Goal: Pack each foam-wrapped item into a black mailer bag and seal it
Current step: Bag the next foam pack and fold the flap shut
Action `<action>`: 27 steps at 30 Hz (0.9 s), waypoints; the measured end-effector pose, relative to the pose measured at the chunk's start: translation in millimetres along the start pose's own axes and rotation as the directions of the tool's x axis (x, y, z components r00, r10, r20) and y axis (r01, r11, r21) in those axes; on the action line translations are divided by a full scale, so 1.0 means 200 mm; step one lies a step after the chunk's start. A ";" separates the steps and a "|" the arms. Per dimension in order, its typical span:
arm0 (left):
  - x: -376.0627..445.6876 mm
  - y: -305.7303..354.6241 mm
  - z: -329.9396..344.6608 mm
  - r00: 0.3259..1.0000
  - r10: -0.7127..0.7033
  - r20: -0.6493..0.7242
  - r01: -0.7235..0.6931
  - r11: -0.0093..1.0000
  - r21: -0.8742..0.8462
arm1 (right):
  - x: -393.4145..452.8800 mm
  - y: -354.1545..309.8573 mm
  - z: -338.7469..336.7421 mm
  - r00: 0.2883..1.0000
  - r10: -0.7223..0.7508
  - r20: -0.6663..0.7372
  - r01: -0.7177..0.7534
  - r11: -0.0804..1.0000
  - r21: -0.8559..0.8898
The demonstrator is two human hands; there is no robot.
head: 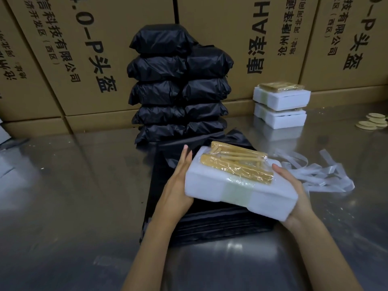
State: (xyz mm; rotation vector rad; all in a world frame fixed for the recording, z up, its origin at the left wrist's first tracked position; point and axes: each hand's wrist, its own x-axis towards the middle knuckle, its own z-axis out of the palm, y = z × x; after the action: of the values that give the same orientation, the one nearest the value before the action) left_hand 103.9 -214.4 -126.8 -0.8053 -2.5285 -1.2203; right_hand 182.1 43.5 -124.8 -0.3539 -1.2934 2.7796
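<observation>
A white foam-wrapped item (220, 193), with yellowish wooden pieces in clear film taped on top, is held tilted just above a flat stack of black mailer bags (210, 227). My left hand (178, 181) lies with straight fingers along the item's left side. My right hand (294, 192) grips its right end, thumb on top and fingers underneath. Two more foam-wrapped items (281, 99) are stacked at the back right. Behind the flat bags rises a tall double pile of packed black mailer bags (178, 91).
The work surface is a shiny metal table (73, 185). Peeled white strips (319, 173) lie loose to the right of my hands. Several wooden discs (373, 121) sit at the far right. Large cardboard boxes (105, 49) wall off the back.
</observation>
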 end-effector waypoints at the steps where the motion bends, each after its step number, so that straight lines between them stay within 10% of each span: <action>1: 0.01 0.00 0.02 1.000 -0.025 -0.011 0.025 1.000 0.007 | 0.00 0.00 0.01 1.000 -0.011 -0.005 0.011 1.000 0.023; 12: 0.00 0.10 0.06 0.982 -0.180 0.058 0.189 0.955 -0.228 | 0.01 0.04 0.04 0.967 -0.172 -0.187 0.174 0.985 -0.006; 22: -0.08 0.31 0.23 0.994 0.105 -0.018 -0.104 0.994 0.045 | 0.07 0.12 0.10 0.879 -0.312 -0.359 0.241 0.943 -0.228; 27: -0.04 0.27 0.20 0.974 -0.022 -0.225 0.022 1.000 0.000 | 0.08 0.09 0.07 0.916 -0.253 -0.311 0.164 0.944 -0.287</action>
State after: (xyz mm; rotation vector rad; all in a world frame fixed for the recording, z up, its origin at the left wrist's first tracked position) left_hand 142.0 -159.0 -121.1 -0.6019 -2.3617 -1.2391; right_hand 164.7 23.7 -133.0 -0.6407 -1.4951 2.2489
